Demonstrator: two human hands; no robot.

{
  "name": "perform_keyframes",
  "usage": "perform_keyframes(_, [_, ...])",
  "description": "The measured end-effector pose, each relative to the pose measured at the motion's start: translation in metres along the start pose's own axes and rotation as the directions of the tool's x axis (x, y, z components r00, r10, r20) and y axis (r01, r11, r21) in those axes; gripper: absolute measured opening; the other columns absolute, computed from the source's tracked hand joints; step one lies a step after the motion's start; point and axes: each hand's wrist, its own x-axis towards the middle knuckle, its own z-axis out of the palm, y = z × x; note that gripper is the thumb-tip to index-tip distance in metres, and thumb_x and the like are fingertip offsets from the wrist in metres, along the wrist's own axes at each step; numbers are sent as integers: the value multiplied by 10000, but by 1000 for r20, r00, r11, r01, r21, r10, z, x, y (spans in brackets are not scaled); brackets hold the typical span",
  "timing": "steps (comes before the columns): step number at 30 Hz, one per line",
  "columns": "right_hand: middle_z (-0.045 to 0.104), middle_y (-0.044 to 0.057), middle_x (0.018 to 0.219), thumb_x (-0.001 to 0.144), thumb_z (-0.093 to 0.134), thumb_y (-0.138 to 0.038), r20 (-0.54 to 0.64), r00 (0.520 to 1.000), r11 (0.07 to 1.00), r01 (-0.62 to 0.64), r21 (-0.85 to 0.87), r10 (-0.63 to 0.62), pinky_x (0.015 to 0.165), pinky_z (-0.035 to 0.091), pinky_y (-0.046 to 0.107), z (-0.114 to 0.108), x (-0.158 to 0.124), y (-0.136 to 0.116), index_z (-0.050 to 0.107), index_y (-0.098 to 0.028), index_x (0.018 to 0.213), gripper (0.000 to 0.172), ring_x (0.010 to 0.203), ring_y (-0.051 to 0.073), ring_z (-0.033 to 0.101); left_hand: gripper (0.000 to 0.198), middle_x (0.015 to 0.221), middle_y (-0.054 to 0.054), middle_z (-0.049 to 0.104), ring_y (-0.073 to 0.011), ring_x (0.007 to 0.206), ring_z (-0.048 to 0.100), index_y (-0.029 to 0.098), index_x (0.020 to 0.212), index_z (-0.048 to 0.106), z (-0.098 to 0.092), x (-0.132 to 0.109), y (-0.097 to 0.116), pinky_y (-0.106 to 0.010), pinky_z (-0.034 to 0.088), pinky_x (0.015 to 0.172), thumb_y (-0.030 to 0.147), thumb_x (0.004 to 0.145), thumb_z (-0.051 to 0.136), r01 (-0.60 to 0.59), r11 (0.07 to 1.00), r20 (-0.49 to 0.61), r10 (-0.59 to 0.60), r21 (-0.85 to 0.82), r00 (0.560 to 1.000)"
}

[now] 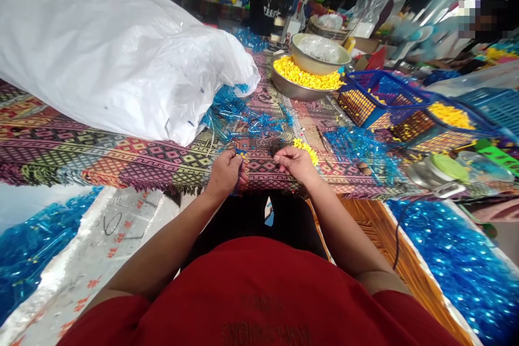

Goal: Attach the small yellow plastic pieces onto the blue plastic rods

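At the near edge of the patterned cloth (194, 165), my left hand (225, 174) is closed, thumb pressed on the fingers. A bit of blue shows at its fingertips, too small to name. My right hand (298, 164) is level with it, thumb and forefinger pinched; what they hold, if anything, I cannot make out. Just beyond the right hand lies a small cluster of yellow flower-shaped pieces (307, 150). Ahead of both hands, shiny clear-blue pieces (259, 123) are strewn on the cloth. Another pile of blue pieces (360, 146) sits to the right.
A big white sack (133, 54) covers the left side. Beyond are a metal basin (290, 92) of yellow pieces with a bowl (320, 65) on it, and blue baskets (377, 113). Foam boxes of blue pieces (458, 259) flank my legs. A person (265, 5) is across the table.
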Motion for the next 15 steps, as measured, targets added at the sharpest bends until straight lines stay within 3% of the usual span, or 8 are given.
perform_keyframes(2, [536,-32,457,673,672,-474,1,1000,999,17,-46,-17,387,347,217,0,1,2,632,-167,726,314,366,89,427,134,585,34,556,-115,421,588,177,749,458,0,0,0,-221,494,388,259,852,435,7,1000,-1,-7,-1,1000])
perform_keyframes(4, [595,3,538,711,661,-415,18,990,976,143,-163,-142,447,417,243,0,2,4,657,-168,700,247,436,111,503,129,584,32,561,-117,419,588,179,750,457,0,0,1,-222,492,386,260,849,439,12,1000,-5,-12,-1,1000])
perform_keyframes(8, [684,76,752,760,606,-175,184,888,762,458,-458,-422,696,503,299,0,4,3,699,-167,713,104,723,174,634,128,576,30,564,-129,424,595,184,745,454,0,1,0,-234,497,390,269,840,455,5,1000,-11,-4,6,1000])
perform_keyframes(11, [678,89,789,772,527,-83,296,862,634,505,-586,-412,704,487,284,-1,4,-1,707,-156,760,195,750,177,624,142,574,28,565,-135,423,596,188,730,455,0,1,-3,-245,502,392,281,839,456,-9,1000,-7,9,4,1000])
perform_keyframes(15, [654,89,808,800,474,-93,276,884,605,462,-648,-378,721,463,275,-2,2,-2,670,-148,768,206,750,172,600,155,574,27,559,-140,427,599,190,712,456,0,3,-5,-252,502,396,277,841,446,-21,1000,0,21,14,1000])
